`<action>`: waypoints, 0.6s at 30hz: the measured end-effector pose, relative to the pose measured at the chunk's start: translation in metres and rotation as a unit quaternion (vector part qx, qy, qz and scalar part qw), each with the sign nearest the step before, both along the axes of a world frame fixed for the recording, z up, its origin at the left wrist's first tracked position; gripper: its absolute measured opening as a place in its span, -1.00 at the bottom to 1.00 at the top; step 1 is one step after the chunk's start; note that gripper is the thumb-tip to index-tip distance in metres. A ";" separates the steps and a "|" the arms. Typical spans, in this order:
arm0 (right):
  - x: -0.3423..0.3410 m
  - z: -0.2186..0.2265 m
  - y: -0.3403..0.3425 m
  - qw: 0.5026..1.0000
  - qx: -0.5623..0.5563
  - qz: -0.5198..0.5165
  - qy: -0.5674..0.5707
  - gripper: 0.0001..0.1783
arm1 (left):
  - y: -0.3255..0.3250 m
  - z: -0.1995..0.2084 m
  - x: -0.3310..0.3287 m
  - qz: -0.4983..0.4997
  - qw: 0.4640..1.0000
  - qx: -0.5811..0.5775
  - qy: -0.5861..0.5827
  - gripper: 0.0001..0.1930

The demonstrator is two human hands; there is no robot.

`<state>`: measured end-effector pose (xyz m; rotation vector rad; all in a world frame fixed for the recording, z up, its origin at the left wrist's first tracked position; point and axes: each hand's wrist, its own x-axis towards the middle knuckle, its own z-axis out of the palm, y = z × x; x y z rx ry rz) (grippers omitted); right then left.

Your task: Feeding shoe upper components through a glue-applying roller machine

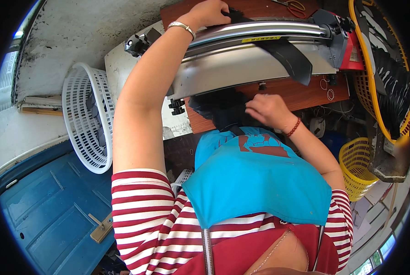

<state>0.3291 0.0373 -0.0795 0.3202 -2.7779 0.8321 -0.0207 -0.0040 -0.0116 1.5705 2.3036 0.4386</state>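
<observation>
My left hand (210,13) reaches over the metal roller (260,30) of a bench machine (232,75). Its fingers are curled against dark black material (238,16) behind the roller; what they grip is hidden. A flat black strip (287,57) hangs out over the machine's sloping metal plate on the near side. Below the plate, my right hand (271,111) hovers by a heap of black pieces (221,107) near my lap. Its fingers are bent and close together, slightly blurred, and I cannot make out anything between them.
A white plastic basket (88,119) with grey pieces stands at the left. To the right, a yellow-rimmed basket (368,82) holds many black pieces, above a smaller yellow basket (358,158). Orange-handled scissors (296,8) lie on the brown board behind. A blue door (53,206) is at lower left.
</observation>
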 end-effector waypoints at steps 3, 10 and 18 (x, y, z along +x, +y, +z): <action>0.010 -0.031 -0.015 0.995 -0.004 0.030 -0.098 -0.60 | 0.000 0.013 -0.005 0.046 0.994 0.074 -0.062 -0.68; 0.010 -0.046 -0.017 0.988 0.048 0.061 -0.135 -0.39 | -0.005 0.069 0.000 0.237 0.930 0.138 -0.246 -0.79; 0.014 -0.045 -0.015 0.985 0.088 0.069 -0.133 -0.38 | -0.021 0.094 0.003 0.302 0.905 0.176 -0.240 -0.78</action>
